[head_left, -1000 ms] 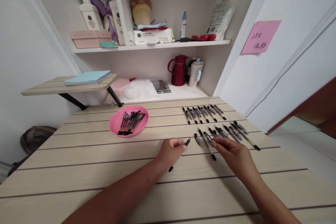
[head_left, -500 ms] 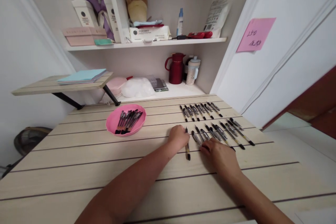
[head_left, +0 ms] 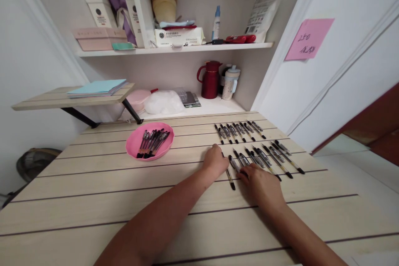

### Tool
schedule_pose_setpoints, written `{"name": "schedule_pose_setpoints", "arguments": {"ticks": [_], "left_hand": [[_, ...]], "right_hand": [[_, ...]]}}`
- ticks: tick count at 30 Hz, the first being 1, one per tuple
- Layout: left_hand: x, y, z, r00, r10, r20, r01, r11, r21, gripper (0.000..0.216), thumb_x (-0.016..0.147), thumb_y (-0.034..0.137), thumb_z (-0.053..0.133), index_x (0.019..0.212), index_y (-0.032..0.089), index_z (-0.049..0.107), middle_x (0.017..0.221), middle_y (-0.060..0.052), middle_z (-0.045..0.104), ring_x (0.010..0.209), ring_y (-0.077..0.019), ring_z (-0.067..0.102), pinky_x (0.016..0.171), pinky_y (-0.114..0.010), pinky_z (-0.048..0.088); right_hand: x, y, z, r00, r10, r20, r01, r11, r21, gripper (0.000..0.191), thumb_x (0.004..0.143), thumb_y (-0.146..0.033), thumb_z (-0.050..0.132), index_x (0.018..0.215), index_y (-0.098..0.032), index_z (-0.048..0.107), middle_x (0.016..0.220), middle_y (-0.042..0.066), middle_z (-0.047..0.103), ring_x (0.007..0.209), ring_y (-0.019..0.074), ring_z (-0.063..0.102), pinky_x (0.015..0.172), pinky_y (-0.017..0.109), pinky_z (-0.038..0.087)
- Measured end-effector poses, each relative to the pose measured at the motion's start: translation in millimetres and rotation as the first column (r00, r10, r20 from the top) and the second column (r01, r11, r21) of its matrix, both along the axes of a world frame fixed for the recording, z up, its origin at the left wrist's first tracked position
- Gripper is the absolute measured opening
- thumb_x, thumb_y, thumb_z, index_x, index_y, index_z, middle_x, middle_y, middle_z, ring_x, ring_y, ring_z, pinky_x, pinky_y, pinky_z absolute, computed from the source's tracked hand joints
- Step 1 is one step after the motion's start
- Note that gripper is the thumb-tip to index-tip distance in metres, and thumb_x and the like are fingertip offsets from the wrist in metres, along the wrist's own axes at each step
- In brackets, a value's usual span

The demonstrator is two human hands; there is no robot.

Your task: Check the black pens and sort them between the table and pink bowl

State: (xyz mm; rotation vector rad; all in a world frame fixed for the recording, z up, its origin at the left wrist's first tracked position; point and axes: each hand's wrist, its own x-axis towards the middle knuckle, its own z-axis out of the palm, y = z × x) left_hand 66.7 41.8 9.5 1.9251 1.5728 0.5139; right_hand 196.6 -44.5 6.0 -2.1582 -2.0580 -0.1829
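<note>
My left hand (head_left: 215,160) pinches an uncapped pen (head_left: 230,178) near its upper end. This slim pen has a dark end and lies slanted at the left of the front row. Curled fingers of my right hand (head_left: 262,183) rest at the lower ends of the leftmost pens in that row, beside a pen cap (head_left: 233,163); whatever they grip is hidden. Several uncapped pens (head_left: 277,162) with loose caps between them stretch to the right. Behind them is a second row of pens and caps (head_left: 238,131).
A pink bowl (head_left: 131,143) with several pens stands on the slatted table (head_left: 102,191) at the left. Along the back are a red jug (head_left: 210,81), a pale cup (head_left: 230,84) and a white plastic bag (head_left: 164,103). A small raised shelf (head_left: 40,99) carries papers at the left.
My left hand has shifted slightly right, and the pen in it has turned from nearly upright in view to slanted, its dark end swinging right. My right hand stays nearly in place.
</note>
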Motion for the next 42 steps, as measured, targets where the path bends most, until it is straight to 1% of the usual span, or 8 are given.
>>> {"name": "schedule_pose_setpoints", "arguments": {"ticks": [6, 10, 13, 18, 28, 30, 35, 42], "left_hand": [[2, -3, -6.5, 0.995, -0.002, 0.101, 0.011, 0.996, -0.086, 0.038, 0.065, 0.018, 0.061, 0.101, 0.013, 0.05, 0.075, -0.008, 0.066, 0.068, -0.0179, 0.062, 0.06, -0.024, 0.045], [5, -3, -10.4, 0.991, 0.01, 0.134, 0.005, 0.994, -0.112, 0.043, 0.062, 0.017, 0.063, 0.103, 0.015, 0.049, 0.076, -0.007, 0.066, 0.068, -0.0175, 0.063, 0.058, -0.023, 0.045], [6, -3, -13.7, 0.983, 0.023, 0.183, 0.003, 0.99, -0.143, 0.048, 0.062, 0.016, 0.061, 0.107, 0.014, 0.045, 0.074, -0.007, 0.065, 0.062, -0.0165, 0.062, 0.052, -0.022, 0.045], [7, -2, -17.9, 0.958, 0.039, 0.283, 0.028, 0.972, -0.232, 0.052, 0.064, 0.014, 0.055, 0.113, 0.012, 0.039, 0.064, -0.004, 0.063, 0.049, -0.0149, 0.059, 0.04, -0.019, 0.041], [9, -2, -14.1, 0.958, 0.047, 0.284, 0.031, 0.964, -0.265, 0.048, 0.065, 0.014, 0.056, 0.111, 0.013, 0.043, 0.061, -0.002, 0.062, 0.049, -0.0132, 0.059, 0.041, -0.017, 0.041], [10, -2, -13.0, 0.957, 0.047, 0.286, 0.033, 0.962, -0.269, 0.048, 0.066, 0.015, 0.055, 0.112, 0.013, 0.042, 0.063, -0.003, 0.062, 0.048, -0.0133, 0.059, 0.04, -0.018, 0.041], [12, -4, -9.8, 0.955, 0.061, 0.29, 0.024, 0.959, -0.284, 0.051, 0.066, 0.015, 0.056, 0.115, 0.014, 0.041, 0.079, -0.006, 0.064, 0.048, -0.0112, 0.058, 0.04, -0.017, 0.041], [13, -4, -11.9, 0.954, 0.051, 0.296, 0.026, 0.967, -0.252, 0.048, 0.067, 0.017, 0.056, 0.113, 0.014, 0.043, 0.082, -0.007, 0.062, 0.049, -0.0109, 0.058, 0.039, -0.018, 0.041]], "right_hand": [[-1, -10, 5.3, 0.999, -0.021, -0.036, 0.023, 0.999, 0.037, 0.027, 0.084, -0.036, 0.041, 0.077, -0.021, 0.062, 0.078, 0.003, 0.062, 0.057, 0.0126, 0.056, 0.047, 0.025, 0.025], [-11, -22, 9.0, 0.996, -0.023, -0.09, 0.024, 1.0, 0.011, 0.033, 0.085, -0.04, 0.037, 0.069, -0.02, 0.057, 0.07, 0.003, 0.061, 0.056, 0.014, 0.056, 0.046, 0.025, 0.023], [-20, -27, 6.7, 0.995, 0.024, -0.094, -0.023, 1.0, 0.003, 0.031, 0.084, -0.042, 0.038, 0.069, -0.019, 0.054, 0.065, 0.004, 0.061, 0.057, 0.0165, 0.057, 0.047, 0.026, 0.024], [-24, -26, 0.8, 0.999, 0.013, -0.052, -0.01, 0.999, 0.047, 0.023, 0.084, -0.034, 0.039, 0.072, -0.019, 0.052, 0.068, 0.004, 0.062, 0.056, 0.0166, 0.057, 0.047, 0.027, 0.023], [-18, -26, -1.1, 0.999, 0.002, -0.04, 0.0, 0.999, 0.052, 0.023, 0.085, -0.033, 0.037, 0.071, -0.019, 0.049, 0.068, 0.004, 0.061, 0.057, 0.0163, 0.058, 0.047, 0.026, 0.022], [-18, -26, -0.7, 0.999, 0.002, -0.037, 0.0, 0.999, 0.051, 0.024, 0.085, -0.033, 0.037, 0.071, -0.018, 0.049, 0.068, 0.004, 0.061, 0.057, 0.016, 0.058, 0.047, 0.026, 0.022], [-18, -28, 1.7, 0.999, -0.004, -0.051, 0.006, 0.999, 0.042, 0.025, 0.085, -0.033, 0.036, 0.072, -0.018, 0.05, 0.068, 0.005, 0.06, 0.057, 0.0161, 0.058, 0.047, 0.026, 0.023], [-19, -30, 3.4, 0.999, -0.009, -0.052, 0.012, 0.999, 0.052, 0.025, 0.085, -0.035, 0.036, 0.072, -0.019, 0.051, 0.068, 0.004, 0.059, 0.057, 0.016, 0.057, 0.047, 0.026, 0.025]]}}
